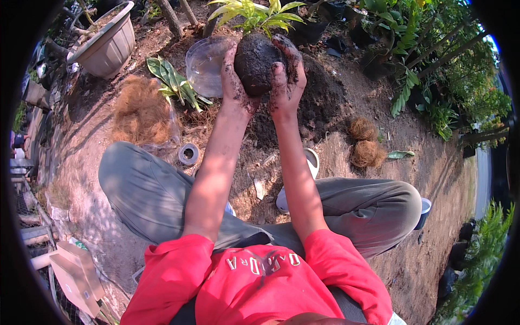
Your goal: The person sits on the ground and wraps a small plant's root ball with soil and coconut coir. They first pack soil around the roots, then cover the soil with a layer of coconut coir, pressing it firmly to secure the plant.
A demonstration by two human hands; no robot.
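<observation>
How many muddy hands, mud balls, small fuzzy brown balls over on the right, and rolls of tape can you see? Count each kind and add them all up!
Muddy hands, left hand and right hand: 2
Mud ball: 1
Small fuzzy brown balls, upper and lower: 2
Roll of tape: 1
Total: 6

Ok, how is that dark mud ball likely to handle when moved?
The mud ball looks solid, so probably heavy for its size. Its damp-looking surface may be slippery. Its rounded shape suggests it could roll if set down.
</observation>
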